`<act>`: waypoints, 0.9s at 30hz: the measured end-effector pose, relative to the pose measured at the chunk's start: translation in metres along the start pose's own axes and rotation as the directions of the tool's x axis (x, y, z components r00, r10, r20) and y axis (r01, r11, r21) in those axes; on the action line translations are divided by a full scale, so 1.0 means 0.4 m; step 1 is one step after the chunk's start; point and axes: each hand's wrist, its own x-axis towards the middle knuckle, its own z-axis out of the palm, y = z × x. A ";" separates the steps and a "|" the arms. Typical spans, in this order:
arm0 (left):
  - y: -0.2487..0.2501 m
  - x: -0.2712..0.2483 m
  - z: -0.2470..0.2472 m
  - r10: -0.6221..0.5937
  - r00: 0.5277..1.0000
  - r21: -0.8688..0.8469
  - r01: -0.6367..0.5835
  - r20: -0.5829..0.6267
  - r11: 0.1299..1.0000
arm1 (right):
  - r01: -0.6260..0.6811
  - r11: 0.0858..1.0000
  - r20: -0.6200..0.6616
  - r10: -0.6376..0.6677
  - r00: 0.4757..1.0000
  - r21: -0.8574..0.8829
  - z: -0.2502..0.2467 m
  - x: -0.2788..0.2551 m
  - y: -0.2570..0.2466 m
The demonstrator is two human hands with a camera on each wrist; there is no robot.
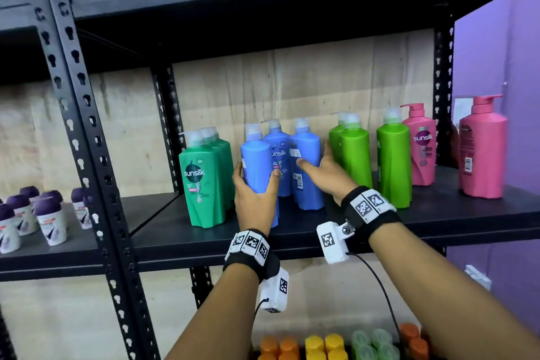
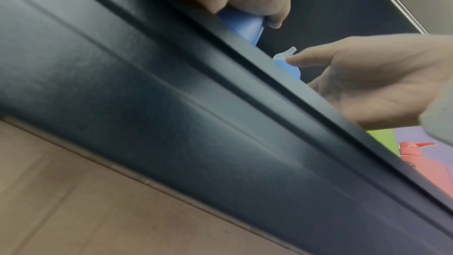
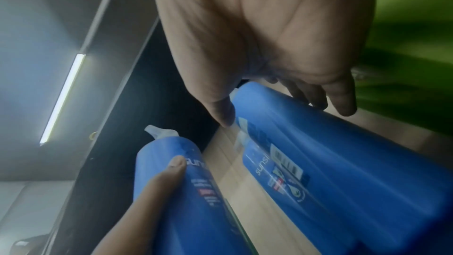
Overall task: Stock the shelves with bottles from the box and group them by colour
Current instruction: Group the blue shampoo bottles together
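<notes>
Head view, left to right across the black shelf (image 1: 438, 222): three dark green bottles (image 1: 201, 181) are counted at centre left, then three blue bottles, three light green bottles (image 1: 393, 161) and two pink bottles (image 1: 482, 152) at the right. The front blue bottle (image 1: 257, 164) is gripped by the left hand (image 1: 254, 199), fingers and thumb curled round its body. The right blue bottle (image 1: 306, 164) is clasped by the right hand (image 1: 327, 169), thumb on its front, fingers round its right side, next to the light green group. Bare shelf is seen along the front edge and at far right. Small purple-capped bottles (image 1: 43, 213) are seen at the lower left.
</notes>
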 end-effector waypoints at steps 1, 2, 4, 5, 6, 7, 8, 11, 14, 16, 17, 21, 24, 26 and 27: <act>-0.002 0.002 0.001 -0.004 1.000 -0.005 0.004 0.000 1.000 | -0.031 0.998 -0.005 0.032 0.999 0.050 0.006 0.007 0.005; -0.005 0.004 0.003 -0.006 1.000 -0.013 0.006 -0.004 1.000 | -0.059 0.994 -0.011 0.060 0.998 0.096 0.012 0.014 0.013; -0.011 0.007 0.007 -0.011 1.000 -0.029 0.010 -0.015 1.000 | -0.097 0.982 -0.031 0.104 0.994 0.162 0.020 0.024 0.033; -0.014 0.008 0.008 -0.014 1.000 -0.034 0.013 -0.019 0.999 | -0.099 0.974 -0.044 0.110 0.993 0.202 0.025 0.024 0.044; -0.015 0.009 0.009 -0.018 1.000 -0.040 0.017 -0.022 0.999 | -0.091 0.963 -0.053 0.108 0.993 0.255 0.029 0.021 0.052; -0.016 0.009 0.010 -0.021 1.000 -0.048 0.020 -0.023 0.999 | -0.081 0.945 -0.054 0.103 0.993 0.316 0.034 0.015 0.058; -0.017 0.009 0.010 -0.024 0.999 -0.056 0.023 -0.021 0.998 | -0.072 0.925 -0.048 0.097 0.994 0.374 0.039 0.007 0.062; -0.014 0.010 0.008 -0.044 0.999 -0.078 0.044 0.007 0.996 | -0.060 0.894 -0.027 0.081 0.996 0.445 0.053 -0.020 0.065; -0.008 0.011 0.004 -0.073 0.997 -0.098 0.076 0.036 0.992 | -0.068 0.928 -0.006 0.076 0.997 0.367 0.067 -0.045 0.066; -0.010 0.012 0.004 -0.076 0.996 -0.102 0.080 0.046 0.992 | -0.082 0.943 0.028 0.077 0.997 0.324 0.075 -0.060 0.073; -0.013 0.013 0.004 -0.075 0.996 -0.095 0.079 0.048 0.992 | -0.085 0.947 0.048 0.073 0.996 0.309 0.078 -0.066 0.078; -0.015 0.014 0.002 -0.047 0.998 -0.068 0.050 0.041 0.996 | -0.060 0.975 0.062 0.048 0.997 0.215 0.081 -0.071 0.090; -0.016 0.016 0.000 -0.049 0.998 -0.076 0.053 0.047 0.996 | -0.010 0.965 0.007 0.009 1.000 0.264 0.084 -0.075 0.091; -0.015 0.018 -0.002 -0.077 0.993 -0.102 0.086 0.086 0.991 | 0.016 0.952 -0.023 -0.010 1.000 0.306 0.087 -0.075 0.092; -0.014 0.018 -0.004 -0.090 0.991 -0.103 0.100 0.099 0.990 | 0.019 0.955 -0.029 -0.010 1.000 0.296 0.087 -0.075 0.094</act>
